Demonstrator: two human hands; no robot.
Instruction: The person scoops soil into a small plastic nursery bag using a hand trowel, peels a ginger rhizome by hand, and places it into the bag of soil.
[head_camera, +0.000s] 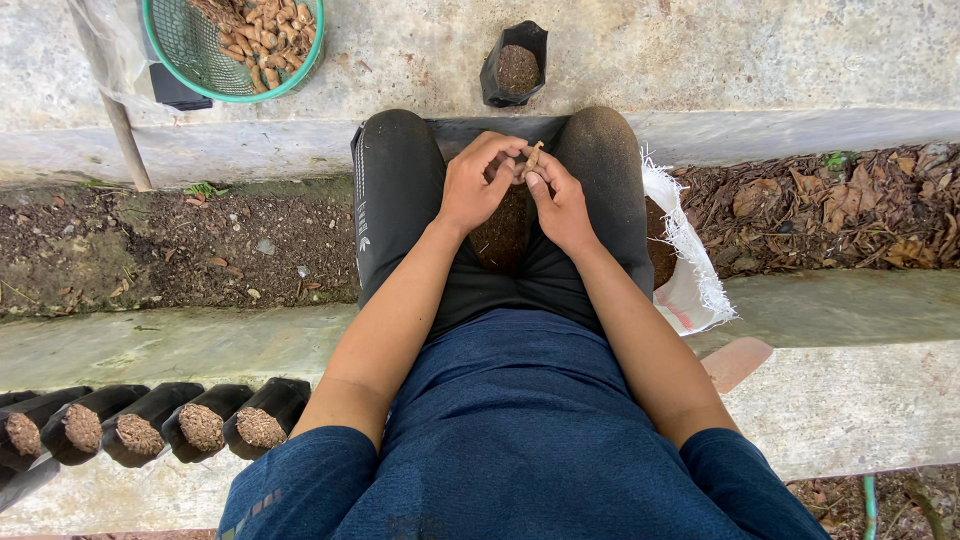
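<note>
Seen from above, a seated person in a blue shirt and dark trousers looks down at their own lap. Nearest the viewer, at lower left, a row of filled black nursery bags (150, 432) lies on its side along a concrete ledge (860, 400), soil showing at each mouth. Both forearms reach forward between the knees. The left hand (478, 185) is curled, fingers pressed together around the rim of a soil-filled bag (503, 232) held between the thighs. The right hand (558, 200) pinches a small brown seed (533, 157) between thumb and fingertips, just above the soil.

To do this well, the left hand likely needs to keep the bag upright and its mouth open, while the right sets the seed centred and shallow, without spilling soil.

A white woven sack (690, 270) sits beside the right knee. Farther off, on the concrete floor, stand one upright filled bag (516, 64) and a green mesh basket (190, 45) holding more brown seeds.
</note>
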